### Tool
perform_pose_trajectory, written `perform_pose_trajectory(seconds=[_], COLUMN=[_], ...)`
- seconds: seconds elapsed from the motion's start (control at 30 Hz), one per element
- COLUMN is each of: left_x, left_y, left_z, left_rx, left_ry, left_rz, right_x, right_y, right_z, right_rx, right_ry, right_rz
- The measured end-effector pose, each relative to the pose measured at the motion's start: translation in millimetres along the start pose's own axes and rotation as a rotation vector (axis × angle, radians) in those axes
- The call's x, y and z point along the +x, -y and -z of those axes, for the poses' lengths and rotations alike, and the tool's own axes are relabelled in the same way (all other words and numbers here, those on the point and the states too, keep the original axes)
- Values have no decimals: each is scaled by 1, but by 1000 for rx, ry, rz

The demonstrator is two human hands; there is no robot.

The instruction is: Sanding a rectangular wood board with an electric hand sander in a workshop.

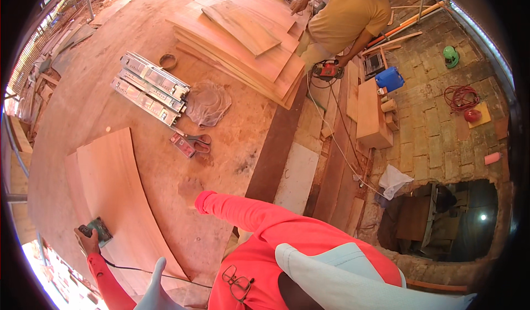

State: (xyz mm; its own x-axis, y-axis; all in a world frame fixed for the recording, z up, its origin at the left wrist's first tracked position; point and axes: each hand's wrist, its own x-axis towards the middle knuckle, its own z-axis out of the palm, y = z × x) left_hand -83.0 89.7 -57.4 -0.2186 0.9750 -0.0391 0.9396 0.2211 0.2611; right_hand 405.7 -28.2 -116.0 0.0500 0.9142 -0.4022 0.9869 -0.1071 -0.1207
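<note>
In the head view, the person stands over a large wooden work surface point(110, 89) and looks down along a red sleeve. The left hand point(87, 239) is at the lower left, and it is closed around a small dark green power sander point(98, 230), with the fingers wrapped on the body of the tool. The sander sits flat on a long, pale plywood strip point(118, 199), near the lower left end of that strip. A thin black cable point(143, 271) runs from the wrist area toward the person's body. The right hand point(190, 188) lies palm down on the work surface just beside the right edge of the strip; it is hard to separate from the wood, so I cannot tell if the fingers are spread or together. Further up on the surface there is a bundle of metal drawer slides point(149, 86), a grey cloth point(208, 103) touching their right end, a small roll of tape point(168, 61) and a red tool point(185, 143) below the cloth. A stack of plywood sheets point(243, 45) lies at the top. Beyond it another person in a yellow shirt point(348, 12) bends down, with a red power tool point(327, 70) near the knee. On the stone floor are a blue canister point(390, 79) and a coiled red cable point(461, 97).
</note>
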Motion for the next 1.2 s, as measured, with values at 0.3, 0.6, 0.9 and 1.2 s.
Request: perform_pose_trajectory(seconds=[0.3, 0.6, 0.9, 1.2], left_x=[-45, -144, -163, -123], left_y=[-2, -88, -64, -115], left_z=[-1, 10, -30, -29], left_rx=[-40, 79, -80, 63], left_ry=[-18, -44, -146, -147], left_rz=[-11, 79, 224, 183], right_x=[3, 13, -97, -248], right_y=[-2, -43, -266, -461], right_z=[-7, -74, 0, -61], right_rx=[6, 320, 660, 498], right_ry=[-36, -108, 225, 132], right_rz=[38, 452, 461, -496])
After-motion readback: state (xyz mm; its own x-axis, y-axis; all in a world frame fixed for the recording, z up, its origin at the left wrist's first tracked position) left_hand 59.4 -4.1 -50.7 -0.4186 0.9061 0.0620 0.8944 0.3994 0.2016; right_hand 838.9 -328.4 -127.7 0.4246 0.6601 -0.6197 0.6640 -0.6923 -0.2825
